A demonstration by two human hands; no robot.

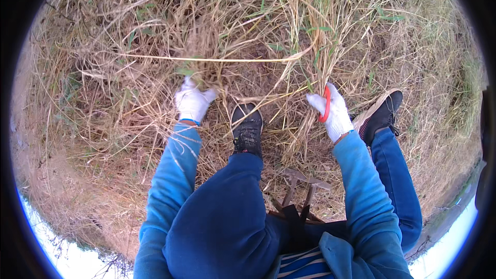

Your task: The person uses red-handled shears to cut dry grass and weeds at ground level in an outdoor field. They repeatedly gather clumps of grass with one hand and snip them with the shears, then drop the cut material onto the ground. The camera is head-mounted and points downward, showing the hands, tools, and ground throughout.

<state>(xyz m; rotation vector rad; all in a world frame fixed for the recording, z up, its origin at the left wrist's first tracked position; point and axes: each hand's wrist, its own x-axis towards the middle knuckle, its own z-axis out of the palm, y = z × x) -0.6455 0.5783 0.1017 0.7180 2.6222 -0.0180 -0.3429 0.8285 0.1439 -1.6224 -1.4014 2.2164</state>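
Observation:
My left hand (192, 100), in a white knit glove, is blurred at the base of a clump of dry grass (205, 60). Its fingertips are lost among the blades, so its grip on them is unclear. My right hand (332, 109), gloved the same way, closes around a bunch of dry grass stalks (325, 68). A red loop handle (326, 104), looking like that of scissors, lies against its palm and thumb; any blade is hidden. One long pale stalk (213, 60) stretches sideways in front of both hands.
My black shoe (248, 128) stands between the hands; the other shoe (381, 114) is out to the right. Flat-footed metal legs (300, 188), perhaps of a low stool, show below me. Tangled dry grass (135, 19) with some green blades surrounds everything.

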